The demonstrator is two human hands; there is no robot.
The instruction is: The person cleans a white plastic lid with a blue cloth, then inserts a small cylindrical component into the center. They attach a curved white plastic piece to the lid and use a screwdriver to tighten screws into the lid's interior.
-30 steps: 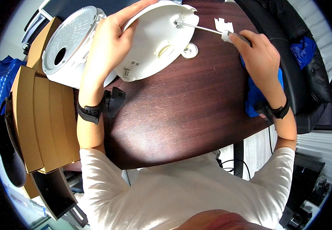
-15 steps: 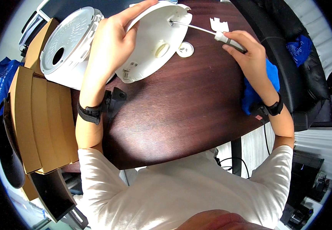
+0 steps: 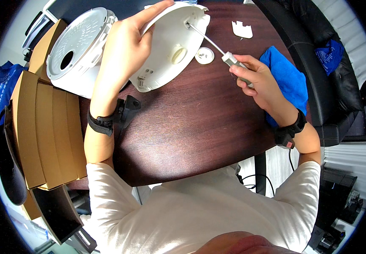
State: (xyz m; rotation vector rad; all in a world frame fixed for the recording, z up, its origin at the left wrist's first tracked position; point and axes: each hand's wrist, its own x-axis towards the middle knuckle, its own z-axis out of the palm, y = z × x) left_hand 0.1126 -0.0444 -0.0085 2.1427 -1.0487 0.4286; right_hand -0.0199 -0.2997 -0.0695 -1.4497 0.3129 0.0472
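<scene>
My left hand (image 3: 130, 46) grips the upper edge of a white curved plastic cover (image 3: 162, 55), thumb on its inner side and the index finger along its rim. The cover is tilted, its hollow inside facing me. In my right hand (image 3: 259, 78) is a screwdriver (image 3: 233, 61) with a grey and white handle, fingers wrapped round it. Its thin metal tip rests in a small hole near the cover's upper right end. Whether a screw sits there is too small to tell. A round white cap (image 3: 204, 55) lies beside the cover's right edge.
A white appliance body (image 3: 81, 51) with a grey perforated top leans at the left, near brown cardboard boxes (image 3: 47, 135). A small white plastic piece (image 3: 242, 30) lies at the far right of the dark wooden table (image 3: 191, 122). A blue cloth (image 3: 286, 78) lies behind my right hand.
My right hand has swung down and to the left with the screwdriver's handle, so the shaft slants more steeply; the tip stays at the hole. My left hand and the cover barely shift.
</scene>
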